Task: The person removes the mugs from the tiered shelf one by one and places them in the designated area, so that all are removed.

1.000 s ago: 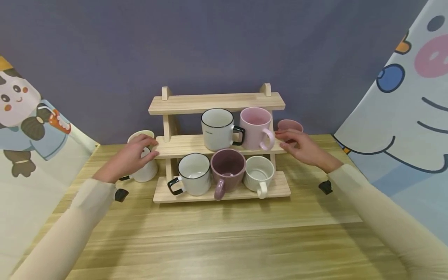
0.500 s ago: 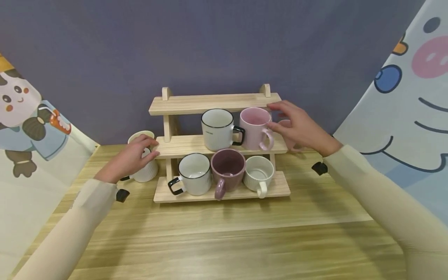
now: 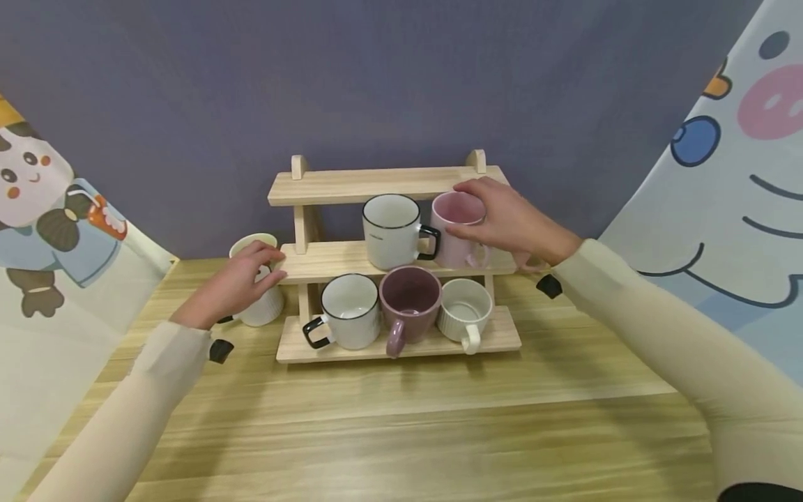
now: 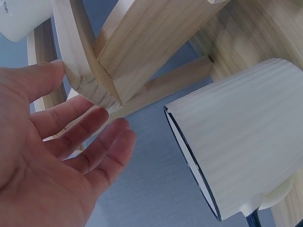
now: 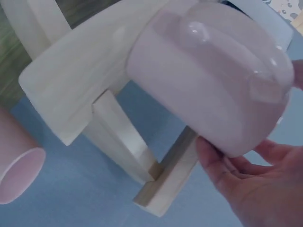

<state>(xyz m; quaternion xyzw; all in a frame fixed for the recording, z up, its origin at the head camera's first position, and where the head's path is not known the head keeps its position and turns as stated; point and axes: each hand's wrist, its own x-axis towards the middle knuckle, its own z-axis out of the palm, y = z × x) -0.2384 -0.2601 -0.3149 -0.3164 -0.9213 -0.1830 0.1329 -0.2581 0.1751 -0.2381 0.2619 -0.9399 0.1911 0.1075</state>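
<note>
Right hand [image 3: 505,219]: in from the right, fingers now grasping the pink mug [image 3: 453,251] — contact made!
Middle shelf [image 3: 329,261]: two mugs, pink one right of centre, white mug [image 3: 389,240] beside it.
Left hand [image 3: 233,282]: unmoved, fingers relaxed, touching the rack's [image 3: 376,183] left end.
Bottom shelf [image 3: 290,345]: three mugs.
Worktop [image 3: 401,425]: two mugs left, second pink mug [image 5: 19,165] right.

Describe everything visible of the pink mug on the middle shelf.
The pink mug is glossy and ceramic-looking, with a deeper pink inside and one looped handle at front right. It stands upright on the middle shelf, beside a black-rimmed white mug. The right hand grips its rim, thumb in front.
</note>
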